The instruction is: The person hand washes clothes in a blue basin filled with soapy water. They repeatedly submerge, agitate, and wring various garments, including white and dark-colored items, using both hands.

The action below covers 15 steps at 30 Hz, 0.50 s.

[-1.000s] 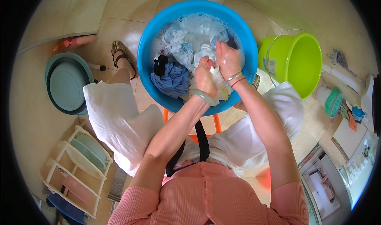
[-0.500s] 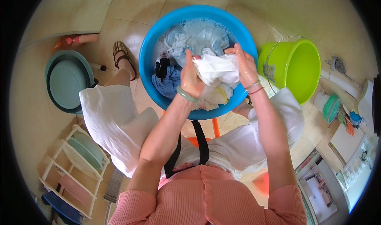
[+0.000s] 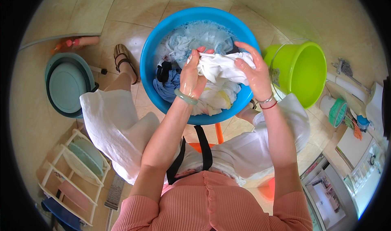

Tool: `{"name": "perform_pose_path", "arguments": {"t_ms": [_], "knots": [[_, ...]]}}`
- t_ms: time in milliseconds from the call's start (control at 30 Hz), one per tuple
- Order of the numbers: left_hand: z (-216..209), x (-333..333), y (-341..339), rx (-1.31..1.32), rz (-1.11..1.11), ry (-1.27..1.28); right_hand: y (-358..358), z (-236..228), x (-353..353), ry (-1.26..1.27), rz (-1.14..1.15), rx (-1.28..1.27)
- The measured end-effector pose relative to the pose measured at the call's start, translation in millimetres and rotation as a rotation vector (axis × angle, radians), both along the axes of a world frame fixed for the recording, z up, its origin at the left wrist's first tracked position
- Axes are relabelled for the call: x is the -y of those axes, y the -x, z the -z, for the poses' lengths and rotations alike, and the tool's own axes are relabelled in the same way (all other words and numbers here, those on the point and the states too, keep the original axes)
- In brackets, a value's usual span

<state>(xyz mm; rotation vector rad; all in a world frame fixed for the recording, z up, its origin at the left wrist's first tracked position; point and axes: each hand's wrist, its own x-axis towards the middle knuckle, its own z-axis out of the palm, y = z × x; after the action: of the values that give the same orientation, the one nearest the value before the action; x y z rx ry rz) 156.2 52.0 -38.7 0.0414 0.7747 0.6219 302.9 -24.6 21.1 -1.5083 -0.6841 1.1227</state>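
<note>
A wet white cloth (image 3: 222, 67) is bunched between my two hands, above a big blue basin (image 3: 147, 53). My left hand (image 3: 192, 74), with a pale green bangle at the wrist, grips its left end. The right end lies in my right hand (image 3: 254, 72), the thumb laid over the fabric and the index finger raised. Whether the bunch is one garment or part of a larger one, I cannot tell. Below, the basin holds sudsy water with pale wet clothes (image 3: 191, 37), a blue garment with a black part (image 3: 168, 82), and a white and yellowish garment (image 3: 218, 98).
A lime green bucket (image 3: 307, 74) lies tipped right of the basin. At the left stand nested grey-green basins (image 3: 68, 86) and a white rack (image 3: 61, 166) holding more basins. A cabinet (image 3: 330, 194) is at the lower right. My legs straddle the basin.
My hands have spread slightly apart, and the white cloth is now stretched sideways between them. The fingers of my right hand have shifted their hold. The whole view has moved a little.
</note>
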Motion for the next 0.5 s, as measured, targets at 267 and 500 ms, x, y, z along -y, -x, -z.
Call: {"name": "perform_pose_path", "arguments": {"t_ms": [267,500], "knots": [[6.2,44.1,-32.8,-0.031,-0.018,0.097,40.6,42.2,-17.0,0.068,-0.204,0.86],[67.3,45.6,2.7,-0.179,0.189,-0.196,82.7,44.2,-10.1,0.073,-0.526,1.45]]}}
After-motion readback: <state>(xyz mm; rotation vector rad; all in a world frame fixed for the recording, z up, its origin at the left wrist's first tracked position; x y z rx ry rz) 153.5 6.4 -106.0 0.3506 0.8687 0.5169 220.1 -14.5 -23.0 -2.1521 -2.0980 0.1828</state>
